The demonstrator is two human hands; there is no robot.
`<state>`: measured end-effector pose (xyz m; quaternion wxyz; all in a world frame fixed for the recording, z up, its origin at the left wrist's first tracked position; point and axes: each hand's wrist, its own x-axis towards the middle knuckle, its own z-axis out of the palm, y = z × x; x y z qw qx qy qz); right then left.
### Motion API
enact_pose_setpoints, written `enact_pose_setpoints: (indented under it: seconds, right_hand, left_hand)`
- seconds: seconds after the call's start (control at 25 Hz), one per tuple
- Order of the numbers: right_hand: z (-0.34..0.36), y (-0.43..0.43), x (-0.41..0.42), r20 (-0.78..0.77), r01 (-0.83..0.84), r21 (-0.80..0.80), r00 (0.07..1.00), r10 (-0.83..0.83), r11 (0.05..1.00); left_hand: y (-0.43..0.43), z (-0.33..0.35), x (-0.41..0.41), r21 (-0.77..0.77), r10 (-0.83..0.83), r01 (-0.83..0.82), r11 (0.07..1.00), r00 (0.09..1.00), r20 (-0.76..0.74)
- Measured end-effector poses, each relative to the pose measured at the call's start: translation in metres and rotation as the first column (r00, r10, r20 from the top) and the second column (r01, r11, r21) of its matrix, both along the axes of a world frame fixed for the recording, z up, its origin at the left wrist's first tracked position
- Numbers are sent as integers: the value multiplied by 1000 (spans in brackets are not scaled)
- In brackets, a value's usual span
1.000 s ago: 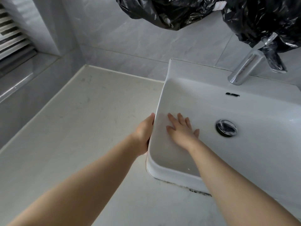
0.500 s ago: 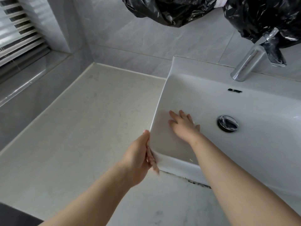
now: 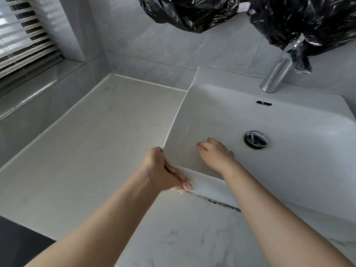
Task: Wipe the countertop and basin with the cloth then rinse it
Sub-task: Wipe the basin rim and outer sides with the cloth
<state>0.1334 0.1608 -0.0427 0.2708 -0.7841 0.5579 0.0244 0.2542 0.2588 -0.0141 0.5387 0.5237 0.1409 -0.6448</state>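
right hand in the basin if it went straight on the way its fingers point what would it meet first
Probably the basin wall just ahead of the right hand; depth is unclear.

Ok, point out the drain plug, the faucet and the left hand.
drain plug (image 3: 256, 139), head view, chrome cap centre.
faucet (image 3: 277, 73), head view, chrome body.
left hand (image 3: 159, 168), head view, back of hand.

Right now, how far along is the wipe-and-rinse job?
Done: nothing provable. The countertop shows faint marks, and dark grime lines the front seam of the basin. In hand: the right hand is inside the basin by its left wall, fingers bent. The left hand presses on the outer front corner. I can't make out a cloth. Left: rinsing. No water runs from the faucet.
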Motion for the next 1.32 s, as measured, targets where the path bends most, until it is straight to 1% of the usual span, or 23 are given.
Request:
enact_pose_setpoints:
  seconds: [0.08, 0.2, 0.32, 0.4, 0.44, 0.48, 0.52, 0.56, 0.6, 0.64, 0.72, 0.76, 0.8, 0.92, 1.0, 1.04, 1.08, 1.12, 1.16, 1.2, 1.24, 1.28, 1.32]
  right_hand:
    - [2, 5, 1, -1, -44, -31, 999, 44, 999]
    - [11, 14, -5, 12, -112, -43, 994, 112, 993]
    - [24, 27, -32, 132, -23, -68, 991, 32, 997]
    - [31, 38, -47, 204, 16, -215, 979, 29, 976]
    - [32, 45, -51, 271, 27, -406, 958, 92, 913]
    - [31, 55, -55, 324, 38, -600, 925, 199, 799]
    - [29, 68, -57, 344, 47, -733, 886, 310, 678]
    - [24, 83, -56, 363, 48, -790, 840, 403, 611]
    - [17, 100, -52, 376, 21, -794, 802, 464, 608]
    - [12, 116, -47, 418, -19, -743, 767, 486, 669]
    - [11, 134, -29, 565, -80, -461, 741, 362, 884]
    - [9, 137, -19, 607, -110, -311, 741, 287, 944]
    - [8, 136, -10, 622, -102, -217, 752, 218, 971]
    - [0, 132, 7, 633, 82, -215, 771, 75, 973]
    - [-6, 137, 11, 717, 268, -179, 694, -61, 947]
    - [-7, 141, 11, 758, 386, -141, 635, -152, 912]
    - [-8, 144, 11, 795, 512, -90, 554, -248, 854]
    - [-7, 148, 13, 828, 625, -24, 450, -335, 780]
    - [-7, 152, 16, 855, 710, 45, 336, -394, 703]
    - [-7, 155, 21, 872, 764, 111, 232, -432, 635]
    - [-8, 157, 28, 877, 800, 159, 155, -456, 578]
    - [-11, 159, 36, 876, 821, 197, 98, -472, 536]
    - [-15, 161, 45, 881, 839, 194, 80, -467, 509]
  left_hand:
    - [3, -4, -2, 43, -14, 10, 999, 997, 82]
    - [7, -15, -9, -55, 95, -94, 994, 995, 23]
    - [6, -25, -4, -57, 131, -128, 990, 990, 54]
    - [5, -27, -5, -95, 83, -78, 992, 995, 54]
    - [13, -21, -9, -121, 84, -80, 989, 996, 29]
    - [18, -22, -10, -176, 88, -89, 980, 996, -17]
    - [24, -20, -11, -220, 82, -91, 971, 995, -49]
    - [30, -18, -10, -266, 61, -81, 961, 995, -83]
    - [37, -14, -7, -321, 12, -52, 946, 992, -125]
    - [40, -15, -4, -366, -42, -23, 930, 985, -168]
    - [43, -16, 1, -405, -118, 41, 914, 979, -168]
    - [46, -17, 6, -400, -160, 102, 911, 980, -115]
    - [49, -19, 11, -404, -230, 182, 896, 970, -73]
    - [61, -14, 26, -380, -390, 375, 846, 920, 39]
    - [63, -8, 36, -299, -424, 453, 840, 891, 161]
    - [63, -5, 38, -199, -447, 525, 828, 830, 332]
    - [60, -9, 41, -79, -454, 588, 805, 695, 558]
    - [56, -13, 44, 35, -396, 622, 782, 453, 799]
    - [52, -17, 47, 112, -223, 618, 778, 105, 969]
    - [44, -22, 50, 165, -39, 649, 742, -204, 978]
    - [37, -27, 53, 199, 128, 712, 674, -377, 917]
    - [31, -30, 56, 235, 221, 775, 587, -432, 874]
    - [26, -33, 60, 255, 256, 821, 511, -428, 867]
